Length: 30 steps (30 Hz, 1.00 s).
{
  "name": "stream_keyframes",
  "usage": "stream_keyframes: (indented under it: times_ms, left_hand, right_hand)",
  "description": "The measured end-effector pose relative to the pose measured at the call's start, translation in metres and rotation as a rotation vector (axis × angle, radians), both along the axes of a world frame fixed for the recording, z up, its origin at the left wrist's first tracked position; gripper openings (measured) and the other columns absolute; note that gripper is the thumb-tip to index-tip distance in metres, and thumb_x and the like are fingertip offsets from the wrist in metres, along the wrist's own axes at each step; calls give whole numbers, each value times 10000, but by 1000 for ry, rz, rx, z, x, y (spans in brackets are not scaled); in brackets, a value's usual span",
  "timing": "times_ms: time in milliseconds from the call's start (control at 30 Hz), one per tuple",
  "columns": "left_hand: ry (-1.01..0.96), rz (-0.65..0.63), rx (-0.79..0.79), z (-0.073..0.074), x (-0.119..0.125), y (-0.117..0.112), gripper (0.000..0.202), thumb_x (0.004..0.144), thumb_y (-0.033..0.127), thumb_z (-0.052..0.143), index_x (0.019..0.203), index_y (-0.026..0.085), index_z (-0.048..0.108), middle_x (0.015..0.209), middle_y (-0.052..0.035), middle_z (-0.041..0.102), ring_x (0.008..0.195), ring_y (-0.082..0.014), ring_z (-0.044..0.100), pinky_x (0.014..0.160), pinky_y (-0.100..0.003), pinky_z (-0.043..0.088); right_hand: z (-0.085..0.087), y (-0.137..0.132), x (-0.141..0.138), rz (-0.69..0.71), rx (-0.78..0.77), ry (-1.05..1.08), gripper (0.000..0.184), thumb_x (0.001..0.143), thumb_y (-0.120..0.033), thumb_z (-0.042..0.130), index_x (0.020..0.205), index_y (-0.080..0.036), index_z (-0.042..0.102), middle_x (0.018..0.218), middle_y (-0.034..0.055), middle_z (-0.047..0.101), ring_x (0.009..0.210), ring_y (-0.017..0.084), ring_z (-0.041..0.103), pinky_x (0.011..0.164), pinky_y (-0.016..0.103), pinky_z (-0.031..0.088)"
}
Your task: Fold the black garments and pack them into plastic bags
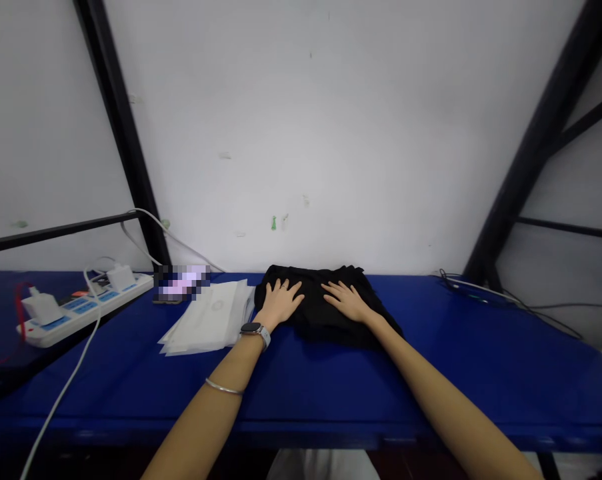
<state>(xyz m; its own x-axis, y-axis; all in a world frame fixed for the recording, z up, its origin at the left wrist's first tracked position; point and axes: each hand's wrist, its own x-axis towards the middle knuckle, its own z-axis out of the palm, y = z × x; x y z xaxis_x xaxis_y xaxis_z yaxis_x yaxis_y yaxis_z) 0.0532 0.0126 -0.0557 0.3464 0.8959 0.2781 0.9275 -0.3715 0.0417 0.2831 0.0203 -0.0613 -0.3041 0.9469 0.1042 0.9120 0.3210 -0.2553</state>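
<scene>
A black cloth (315,313), perhaps a folded garment, lies in a flat bundle on the blue table (301,387) near the wall. My left hand (281,301) rests on its left part, palm down, with the fingers spread. On the right part of the cloth lies my right hand (348,303), also flat with fingers apart. Neither hand grips anything. A watch (255,329) is on my left wrist and a silver bangle (224,387) is further up that forearm.
Left of the cloth are a stack of white papers (208,317) and a phone (183,283). A white power strip (88,310) with chargers and cables sits at far left. Thin cables (485,293) lie at the right rear. Black frame posts (125,133) stand on both sides.
</scene>
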Motion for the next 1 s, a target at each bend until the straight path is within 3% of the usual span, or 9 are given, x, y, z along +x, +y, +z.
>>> stream_keyframes:
  times_ms: [1000]
  left_hand:
    - [60,11,-3,2,3,1,532,959,486,267,1436,270,362,1453,-143,416,1346,-379,331,1038,-584,282]
  right_hand:
    - [1,-2,-1,-17,6,-31,581,949,-566,225,1459,-305,327,1540,3,262,1435,293,123,1142,533,76]
